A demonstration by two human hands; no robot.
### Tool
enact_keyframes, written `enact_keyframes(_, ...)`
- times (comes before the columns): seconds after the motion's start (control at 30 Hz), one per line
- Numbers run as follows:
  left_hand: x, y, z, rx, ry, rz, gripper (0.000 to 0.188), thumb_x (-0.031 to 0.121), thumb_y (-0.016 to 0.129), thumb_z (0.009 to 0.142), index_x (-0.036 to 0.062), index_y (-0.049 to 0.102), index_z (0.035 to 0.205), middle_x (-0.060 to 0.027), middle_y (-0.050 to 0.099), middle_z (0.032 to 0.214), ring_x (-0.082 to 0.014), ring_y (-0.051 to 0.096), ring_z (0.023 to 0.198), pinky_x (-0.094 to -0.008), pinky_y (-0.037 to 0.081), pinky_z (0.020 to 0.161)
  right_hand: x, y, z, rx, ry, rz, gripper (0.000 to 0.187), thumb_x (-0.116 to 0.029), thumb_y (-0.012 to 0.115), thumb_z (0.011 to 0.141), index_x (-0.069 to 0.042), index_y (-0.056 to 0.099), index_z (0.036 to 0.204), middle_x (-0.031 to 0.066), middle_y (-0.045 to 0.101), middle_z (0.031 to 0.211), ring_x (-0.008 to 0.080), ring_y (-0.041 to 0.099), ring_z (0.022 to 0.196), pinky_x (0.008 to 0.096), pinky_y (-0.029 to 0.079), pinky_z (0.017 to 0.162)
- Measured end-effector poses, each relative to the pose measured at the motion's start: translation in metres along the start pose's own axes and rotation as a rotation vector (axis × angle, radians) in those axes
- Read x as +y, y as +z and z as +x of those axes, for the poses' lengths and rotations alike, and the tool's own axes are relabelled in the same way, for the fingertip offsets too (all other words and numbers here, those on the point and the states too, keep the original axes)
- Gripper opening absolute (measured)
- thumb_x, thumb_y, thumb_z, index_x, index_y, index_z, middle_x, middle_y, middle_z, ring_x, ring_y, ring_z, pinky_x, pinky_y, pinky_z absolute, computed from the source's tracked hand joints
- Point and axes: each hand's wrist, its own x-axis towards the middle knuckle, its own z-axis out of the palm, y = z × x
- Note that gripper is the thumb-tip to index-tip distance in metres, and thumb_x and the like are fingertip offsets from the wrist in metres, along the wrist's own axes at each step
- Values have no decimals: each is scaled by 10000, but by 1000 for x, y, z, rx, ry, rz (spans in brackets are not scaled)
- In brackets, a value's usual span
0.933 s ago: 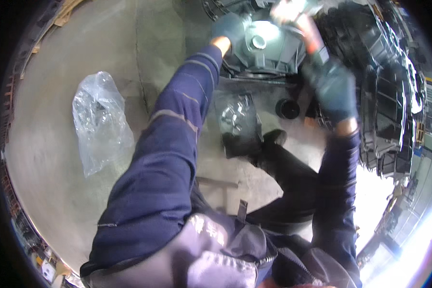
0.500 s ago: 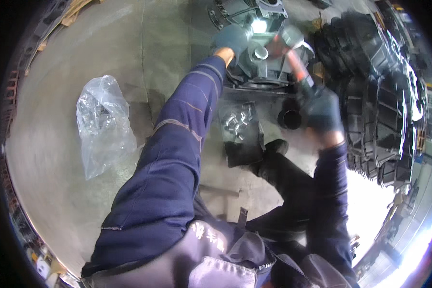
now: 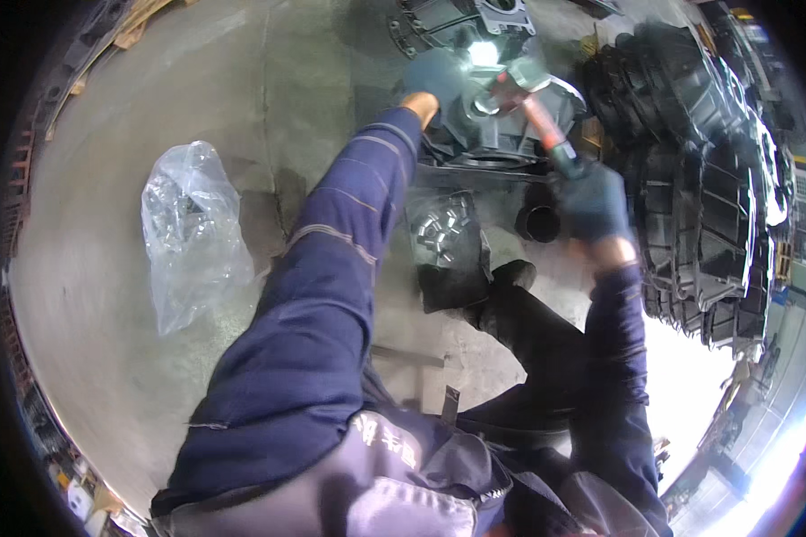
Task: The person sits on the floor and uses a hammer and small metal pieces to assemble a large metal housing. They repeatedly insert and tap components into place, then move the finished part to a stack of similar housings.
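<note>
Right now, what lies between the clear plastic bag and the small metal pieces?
In the head view: grey floor, with the left navy sleeve above it.

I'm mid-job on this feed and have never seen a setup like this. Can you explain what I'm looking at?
There's no machine arm here: those are a person's own arms in dark blue sleeves. A wide fisheye camera on their head looks down, so straight edges bend near the rim.

The gloved right hand grips a hammer with a red-and-black handle; its blurred head is over a grey metal housing. The gloved left hand is at the housing's upper left, too blurred to show its grip.

On the grey floor lie a clear plastic bag and small, shiny silver metal pieces on something dark and flat. A round black part sits nearby. Large black ribbed parts stand at right.
</note>
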Motion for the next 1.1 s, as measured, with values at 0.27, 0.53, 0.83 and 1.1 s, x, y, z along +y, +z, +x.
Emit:
enact_keyframes(0.27, 3, -7, -2, -108, 100, -15, 624, 512, 421, 986, -6, 761, 1054, -298, 696, 1110, -459, 662, 1115, -527, 497, 978, -62, -136, 36, 504, -198, 418, 262, -256, 608, 998, -35, 670, 1124, 35, 698, 892, 135, 665, 728, 317, 560, 609)
enact_keyframes(0.53, 1, -3, -7, 66, 27, 11, 641, 563, 489, 980, -18, 758, 1013, -319, 695, 1062, -483, 671, 1070, -538, 509, 940, 10, -7, 12, -115, 81, -86, 292, -310, 649, 932, -39, 728, 1009, 266, 712, 924, 461, 689, 909, 495, 552, 782)
enact_keyframes(0.83, 1, 2, 4, -121, 164, 90, 588, 494, 392, 1026, 41, 765, 1073, -243, 716, 1132, -441, 686, 1072, -533, 527, 931, -41, -100, 35, 565, -152, 362, 266, -232, 597, 1010, -43, 670, 1182, 28, 655, 875, 154, 653, 757, 312, 552, 633)
enact_keyframes(1.1, -5, -2, 6, -91, 173, -21, 615, 522, 461, 1018, -10, 759, 943, -304, 688, 969, -466, 693, 954, -548, 523, 824, 11, -35, 17, 7, 34, -196, 272, -287, 668, 926, -42, 722, 1031, 252, 726, 909, 443, 713, 882, 503, 561, 736)
